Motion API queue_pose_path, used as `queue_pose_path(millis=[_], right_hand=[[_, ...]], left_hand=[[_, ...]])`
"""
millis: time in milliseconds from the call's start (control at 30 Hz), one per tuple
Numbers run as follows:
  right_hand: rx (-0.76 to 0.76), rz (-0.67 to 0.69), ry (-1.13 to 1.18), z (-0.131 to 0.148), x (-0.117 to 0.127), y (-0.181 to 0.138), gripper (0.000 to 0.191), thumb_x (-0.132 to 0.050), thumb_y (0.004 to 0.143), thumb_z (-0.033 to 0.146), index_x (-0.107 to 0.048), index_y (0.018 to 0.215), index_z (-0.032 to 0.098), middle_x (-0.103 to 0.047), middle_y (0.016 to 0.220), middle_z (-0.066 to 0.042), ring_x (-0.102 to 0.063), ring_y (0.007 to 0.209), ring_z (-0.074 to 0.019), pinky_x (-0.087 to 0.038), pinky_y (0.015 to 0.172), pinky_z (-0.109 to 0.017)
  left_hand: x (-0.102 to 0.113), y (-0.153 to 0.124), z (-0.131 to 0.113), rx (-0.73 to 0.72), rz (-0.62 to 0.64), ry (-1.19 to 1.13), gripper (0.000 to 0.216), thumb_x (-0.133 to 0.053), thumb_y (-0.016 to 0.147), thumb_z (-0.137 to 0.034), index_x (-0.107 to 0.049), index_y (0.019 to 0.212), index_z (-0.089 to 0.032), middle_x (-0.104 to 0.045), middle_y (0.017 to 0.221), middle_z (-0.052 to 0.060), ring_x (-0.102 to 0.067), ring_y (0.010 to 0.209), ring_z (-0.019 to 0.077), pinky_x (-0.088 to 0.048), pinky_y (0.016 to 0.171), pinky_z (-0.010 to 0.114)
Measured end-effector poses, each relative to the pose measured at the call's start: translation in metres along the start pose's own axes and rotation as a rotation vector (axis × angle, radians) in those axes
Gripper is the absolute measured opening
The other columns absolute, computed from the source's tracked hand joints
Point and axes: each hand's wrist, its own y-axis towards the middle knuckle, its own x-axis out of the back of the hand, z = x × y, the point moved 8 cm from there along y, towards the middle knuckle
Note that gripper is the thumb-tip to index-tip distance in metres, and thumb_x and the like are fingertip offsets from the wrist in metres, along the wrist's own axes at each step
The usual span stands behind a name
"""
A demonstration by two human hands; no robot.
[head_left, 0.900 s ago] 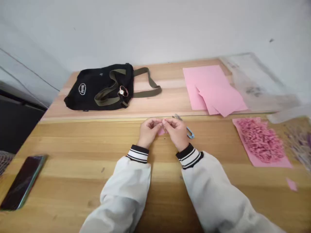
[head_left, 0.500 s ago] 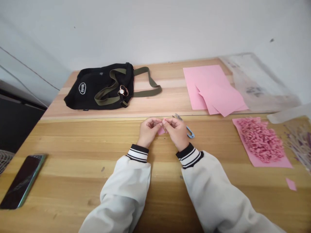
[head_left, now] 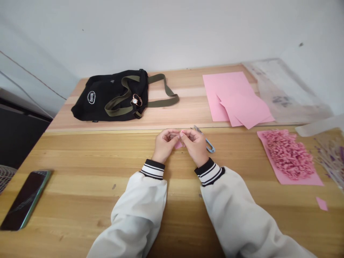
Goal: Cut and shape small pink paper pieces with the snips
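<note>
Fingers [head_left: 172, 135] of the left hand [head_left: 163, 146] and fingers [head_left: 188, 135] of the right hand [head_left: 196, 147] are curled in tight, tips meeting at ctr, pinched together on a small pink paper piece [head_left: 178, 145]. Only a corner of the piece shows below the fingertips. The rest is hidden, so its shape can't be told. It sits btwn both hands, just over the light wooden tabletop [head_left: 80, 161], approx. mid-width, near the seam w/ the rear board. Both wrists come out of white sleeves [head_left: 139, 200] w/ black-and-white striped cuffs [head_left: 153, 169].

Just beside the right hand, on its far right side, lies a small pair of blue-handled metal snips [head_left: 209, 145], partly hidden by that hand. Further right is a pink paper sheet [head_left: 287, 181] carrying a heap of small pink folded bits [head_left: 288, 154]. A tiny pink scrap [head_left: 321, 203] lies near its front corner.

Rear right: a stack of loose pink paper sheets [head_left: 233, 95], w/ crumpled clear plastic wrap [head_left: 282, 93] beside it. Rear left, well apart from the hands: a black fabric bag w/ olive straps [head_left: 107, 98], a round watch [head_left: 135, 101] lying on it. Front left, near the tabletop edge: a dark smartphone w/ teal rim [head_left: 25, 200], screen up.
</note>
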Motion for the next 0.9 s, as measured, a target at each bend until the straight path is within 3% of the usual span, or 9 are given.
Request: queue_pose_path(millis=[300,500,900], right_hand=[[-0.034,-0.039,0.007,-0.0027,0.0025,0.0008,0.023,-0.073,0.062,0.038,-0.064,0.069,0.018,-0.066,0.060,-0.001,-0.057,0.051,-0.0133,-0.050,0.051,-0.029],[-0.005,-0.065,-0.045,-0.0022,0.0053,-0.0007,0.022,-0.073,0.063,0.038,-0.065,0.069,0.018,-0.066,0.059,-0.002,-0.056,0.050,-0.0134,-0.049,0.051,-0.030],[0.023,-0.042,-0.098,-0.0063,0.0044,-0.0009,0.024,-0.075,0.064,0.038,-0.063,0.065,0.018,-0.064,0.055,0.000,-0.054,0.049,-0.0121,-0.048,0.051,-0.028]], left_hand=[[0.0008,-0.0007,0.0009,-0.007,-0.003,0.059,0.018,-0.076,0.061,-0.023,-0.070,0.076,-0.015,-0.072,0.075,0.005,-0.064,0.066,0.0128,-0.052,0.067,0.027],[0.0020,-0.0024,-0.0013,0.008,-0.012,0.024,0.016,-0.074,0.062,-0.024,-0.075,0.076,-0.017,-0.076,0.084,0.007,-0.068,0.078,0.0164,-0.054,0.078,0.031],[0.0050,-0.0021,-0.0010,0.009,-0.020,0.010,0.013,-0.067,0.060,-0.015,-0.075,0.070,-0.018,-0.075,0.081,0.005,-0.068,0.081,0.0173,-0.054,0.081,0.033]])
